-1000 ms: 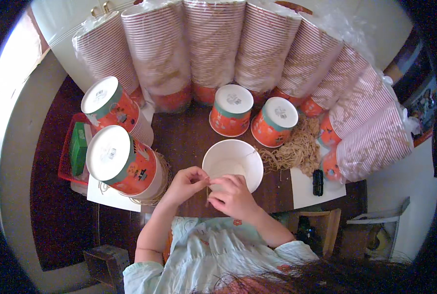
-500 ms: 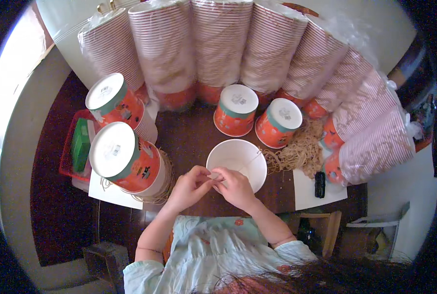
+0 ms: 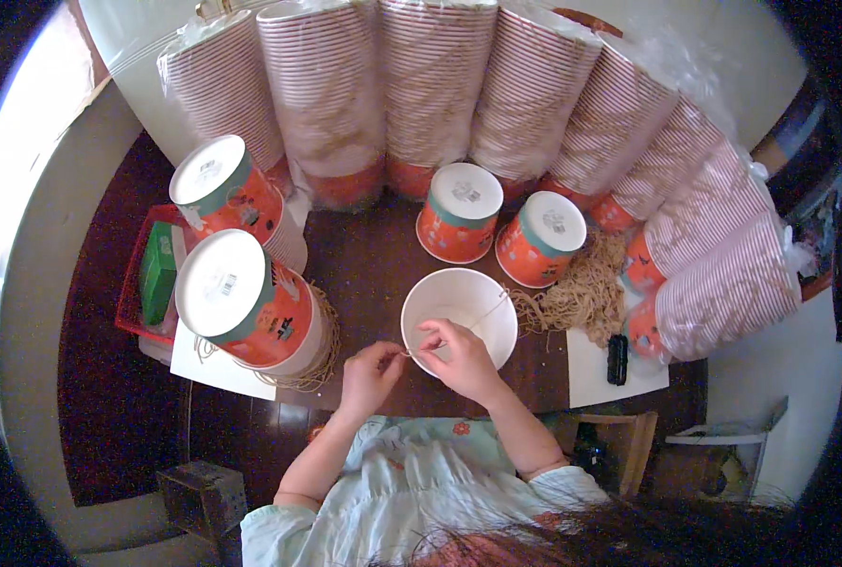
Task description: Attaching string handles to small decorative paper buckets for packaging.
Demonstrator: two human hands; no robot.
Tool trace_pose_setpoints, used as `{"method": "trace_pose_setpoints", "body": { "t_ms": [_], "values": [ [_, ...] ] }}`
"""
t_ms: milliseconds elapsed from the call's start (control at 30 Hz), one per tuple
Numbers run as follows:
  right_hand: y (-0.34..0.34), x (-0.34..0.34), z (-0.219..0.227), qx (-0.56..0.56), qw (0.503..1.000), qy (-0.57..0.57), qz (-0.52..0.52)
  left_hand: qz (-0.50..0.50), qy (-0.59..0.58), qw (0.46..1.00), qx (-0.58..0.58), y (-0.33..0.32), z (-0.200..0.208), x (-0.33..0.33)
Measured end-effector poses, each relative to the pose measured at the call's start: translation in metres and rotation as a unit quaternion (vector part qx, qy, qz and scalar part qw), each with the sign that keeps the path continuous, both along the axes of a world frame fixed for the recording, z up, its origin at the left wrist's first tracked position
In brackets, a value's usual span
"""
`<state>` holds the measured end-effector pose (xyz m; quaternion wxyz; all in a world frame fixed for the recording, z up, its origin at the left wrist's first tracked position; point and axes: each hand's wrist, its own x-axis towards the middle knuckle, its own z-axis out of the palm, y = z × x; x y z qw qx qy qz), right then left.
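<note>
We had both hands just below the ctr of the frame. Our L hand [image 3: 372,376] was half curled, thumb & forefinger tips pinched tog. on a short bit of twine cord [image 3: 490,311] by the near L rim of the white paper bucket [image 3: 440,291]. Our R hand [image 3: 463,364] was loosely bent over that rim, forefinger raised, tips right by the L ones; we couldn't tell if it gripped the cord too.

The bucket stood mouth up at frame ctr, smooth & round, w/ the thin tan cord running from its R rim across the inside twd our R hand.

Right of ctr we had a twine heap [image 3: 586,288], rough, tangled, tan. Just above ctr: two orange/teal printed buckets, [image 3: 456,231] & [image 3: 532,255], mouth down, flat white bases up. Mid-left: a nested bucket stack [image 3: 274,326], also upturned, w/ twine loops round its foot. Along the top & upper R: tall ribbed bucket columns [image 3: 430,85] in crinkly clear plastic. Under it all, a dark brown tabletop [image 3: 355,274]. Far L, a red plastic basket [image 3: 121,307] w/ a green box [image 3: 159,274].
</note>
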<state>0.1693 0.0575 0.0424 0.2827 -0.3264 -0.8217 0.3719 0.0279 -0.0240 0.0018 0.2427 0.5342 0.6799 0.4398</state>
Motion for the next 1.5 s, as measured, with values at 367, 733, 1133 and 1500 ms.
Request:
{"method": "trace_pose_setpoints", "body": {
  "t_ms": [367,733,1133,1500],
  "values": [
    [0.001,-0.002,-0.004,0.013,1.000,0.014,0.012,-0.015,-0.023,0.993,0.116,0.006,0.016,-0.004],
    [0.002,-0.001,-0.007,0.014,1.000,0.015,0.022,-0.079,-0.041,0.993,0.072,0.011,0.014,-0.008],
    [0.002,0.003,0.000,0.000,1.000,0.007,0.029,-0.102,-0.423,0.893,-0.113,0.009,0.004,-0.019],
    [0.000,-0.001,0.005,0.116,0.989,0.070,0.066,-0.077,-0.577,0.790,-0.190,0.010,0.021,-0.016]
  ]
}}
